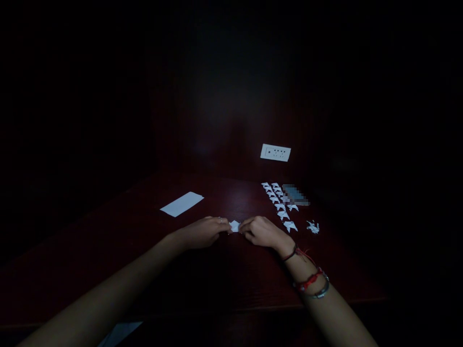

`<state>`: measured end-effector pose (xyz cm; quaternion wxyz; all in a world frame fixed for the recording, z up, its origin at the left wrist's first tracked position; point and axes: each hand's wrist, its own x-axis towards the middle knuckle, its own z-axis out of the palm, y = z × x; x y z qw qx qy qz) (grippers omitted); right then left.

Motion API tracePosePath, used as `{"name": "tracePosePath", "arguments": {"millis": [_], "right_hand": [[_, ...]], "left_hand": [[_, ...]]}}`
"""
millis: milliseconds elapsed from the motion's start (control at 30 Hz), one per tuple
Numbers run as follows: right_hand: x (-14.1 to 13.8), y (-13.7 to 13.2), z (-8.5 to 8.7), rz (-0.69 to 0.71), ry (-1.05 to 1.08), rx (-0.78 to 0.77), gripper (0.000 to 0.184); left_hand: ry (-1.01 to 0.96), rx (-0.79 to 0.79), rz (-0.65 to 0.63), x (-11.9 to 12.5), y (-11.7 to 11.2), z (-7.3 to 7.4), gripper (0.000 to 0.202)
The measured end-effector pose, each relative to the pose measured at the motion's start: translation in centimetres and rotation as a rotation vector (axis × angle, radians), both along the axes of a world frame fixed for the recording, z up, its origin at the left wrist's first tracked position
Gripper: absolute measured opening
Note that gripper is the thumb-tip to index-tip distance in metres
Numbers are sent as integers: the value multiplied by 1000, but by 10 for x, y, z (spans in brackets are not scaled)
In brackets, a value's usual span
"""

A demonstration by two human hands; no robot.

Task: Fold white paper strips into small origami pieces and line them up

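A small piece of white folded paper [235, 225] lies between my two hands on a dark red wooden table [224, 279]. My left hand [202, 232] pinches its left side with closed fingers; a ring shows on one finger. My right hand [262, 232] pinches its right side, fingers curled. Red string bracelets and a metal bangle sit on my right wrist.
Two rows of several small white folded paper pieces [280, 202] lie to the right, beside a blurred flat object [295, 194]. A crumpled paper bit [313, 227] lies further right. A white paper strip [182, 204] rests at the left. A white wall socket [275, 152] is behind. The room is very dark.
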<state>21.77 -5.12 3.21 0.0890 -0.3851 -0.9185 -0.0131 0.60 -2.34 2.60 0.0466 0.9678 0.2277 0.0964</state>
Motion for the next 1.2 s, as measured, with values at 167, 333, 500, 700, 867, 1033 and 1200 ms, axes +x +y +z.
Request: {"name": "tracePosePath", "arguments": {"millis": [167,333,500,700,867,1033,1200], "right_hand": [[2,0,-2,56,49,18,25],[3,1,-2,90,65,3,23],[3,3,-2,75,79,-23,21],[7,10,-6,72,216,-59,23],[15,24,-12,-120,422,-64,24],[10,38,-27,-237,569,-265,28],[-1,46,-38,-303,731,-484,35]], "left_hand": [[26,8,-5,-1,2,0,49],[15,28,13,0,4,-5,45],[3,24,14,1,4,-7,44],[-10,-13,11,1,1,-3,41],[-16,-49,-34,0,3,-2,47],[-10,-44,-60,-1,5,-4,50],[-9,-56,-49,0,5,-4,49]]}}
